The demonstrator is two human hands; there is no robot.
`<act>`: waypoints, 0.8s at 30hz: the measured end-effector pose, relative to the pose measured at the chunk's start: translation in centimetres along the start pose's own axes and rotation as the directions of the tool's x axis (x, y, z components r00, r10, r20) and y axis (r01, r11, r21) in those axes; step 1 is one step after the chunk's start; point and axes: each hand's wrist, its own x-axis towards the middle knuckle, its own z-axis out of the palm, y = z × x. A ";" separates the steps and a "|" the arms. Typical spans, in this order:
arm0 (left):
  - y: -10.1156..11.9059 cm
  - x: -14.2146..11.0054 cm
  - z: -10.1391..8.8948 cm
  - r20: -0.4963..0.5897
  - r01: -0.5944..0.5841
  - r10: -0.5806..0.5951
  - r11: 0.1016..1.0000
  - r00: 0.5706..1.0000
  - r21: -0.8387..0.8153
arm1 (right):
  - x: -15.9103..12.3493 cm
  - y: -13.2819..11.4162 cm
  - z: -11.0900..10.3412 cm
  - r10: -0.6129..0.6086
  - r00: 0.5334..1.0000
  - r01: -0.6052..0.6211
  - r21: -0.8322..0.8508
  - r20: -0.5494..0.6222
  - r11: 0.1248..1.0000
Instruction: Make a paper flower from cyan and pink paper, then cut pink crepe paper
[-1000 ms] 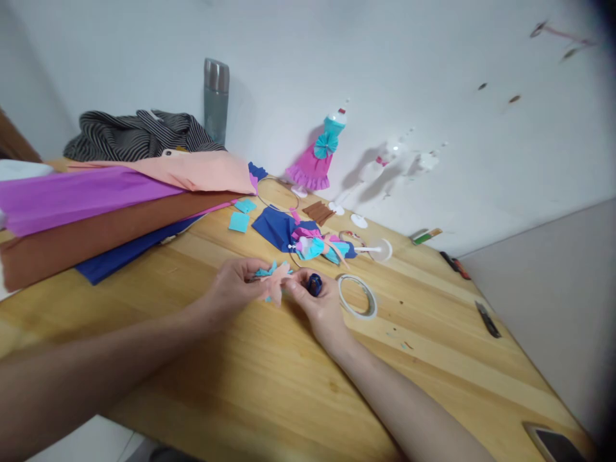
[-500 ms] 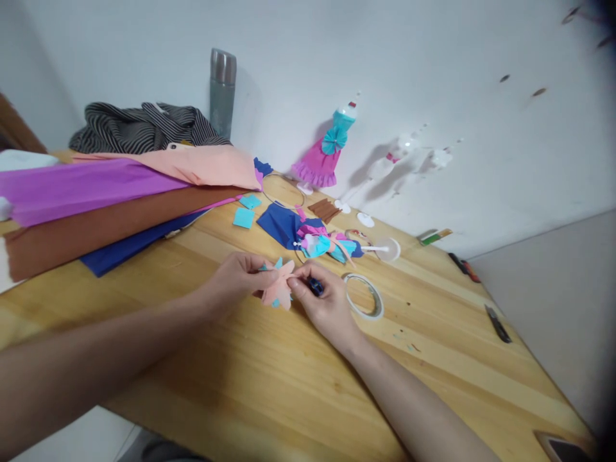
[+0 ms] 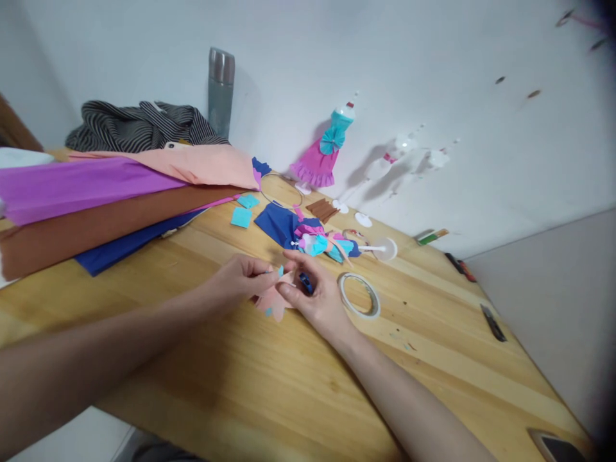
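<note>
Peach petals (image 3: pixel 273 301) are hanging below the fingers of the left hand (image 3: pixel 250 274), over the middle of the table (image 3: pixel 289 391) and well in from its near edge. From where I'm sitting, I'm seeing that left hand pinching at the paper with thumb and forefinger, a turquoise tip (image 3: pixel 280 271) showing beside the thumb. I'm reading the right hand (image 3: pixel 308 282) as half open: its thumb and forefinger are standing apart, the thumb meeting or nearly meeting the petals, while its other fingers seem to be curling around a blue piece (image 3: pixel 306 283). Whether the right forefinger is touching paper, I'm not able to tell.

I'm judging the step in hand to be arranging the layered paper into a flower. To my mind, the next move is calling for a steady left pinch and a light touch from the right thumb and forefinger, without the blue piece slipping or the petals creasing.

Just beyond the right hand, the tape (image 3: pixel 374 303) is lying flat, and a mannequin (image 3: pixel 320 245) is lying dressed in paper towards the far edge. Another mannequin (image 3: pixel 315 163) is standing at that edge by the wall. Near the right edge, a knife (image 3: pixel 493 323) is resting well apart from both hands.
</note>
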 end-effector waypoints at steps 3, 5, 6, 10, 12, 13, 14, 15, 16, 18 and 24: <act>0.1 0.0 0.3 -0.053 0.080 -0.086 0.992 0.995 -0.092 | 0.1 0.1 0.1 0.163 0.986 -0.166 0.109 0.034 0.980; 0.1 0.0 0.4 -0.130 0.139 -0.170 0.965 0.977 -0.221 | 0.0 0.2 0.1 0.233 0.972 -0.234 0.180 0.026 0.956; 0.1 0.1 0.3 -0.154 0.157 -0.206 0.947 0.966 -0.280 | 0.0 0.2 0.1 0.246 0.969 -0.242 0.211 0.008 0.947; -0.3 0.3 0.2 -0.129 0.202 -0.269 0.900 0.954 -0.387 | -0.1 0.3 0.3 0.255 0.966 -0.231 0.286 -0.047 0.930; -0.6 0.3 0.2 -0.101 0.203 -0.251 0.917 0.963 -0.344 | -0.2 0.5 0.4 0.245 0.967 -0.212 0.309 -0.073 0.927; -0.8 0.3 0.2 -0.092 0.190 -0.227 0.934 0.969 -0.303 | -0.2 0.6 0.5 0.239 0.967 -0.202 0.315 -0.083 0.927; -0.9 0.3 0.3 -0.088 0.174 -0.203 0.951 0.975 -0.256 | -0.3 0.7 0.5 0.231 0.969 -0.193 0.318 -0.089 0.928; -1.0 0.4 0.4 -0.092 0.161 -0.184 0.963 0.979 -0.214 | -0.3 0.8 0.5 0.222 0.971 -0.184 0.315 -0.089 0.931; -1.1 0.4 0.5 -0.105 0.154 -0.175 0.971 0.979 -0.182 | -0.3 0.9 0.5 0.209 0.974 -0.173 0.310 -0.085 0.935; -1.3 0.5 0.6 -0.144 0.158 -0.178 0.977 0.974 -0.140 | -0.3 0.7 0.3 0.182 0.982 -0.161 0.286 -0.050 0.945; -0.8 0.3 0.9 -0.166 0.112 -0.099 0.991 0.981 0.067 | -0.2 -0.2 0.6 0.134 0.990 -0.138 0.131 0.039 0.982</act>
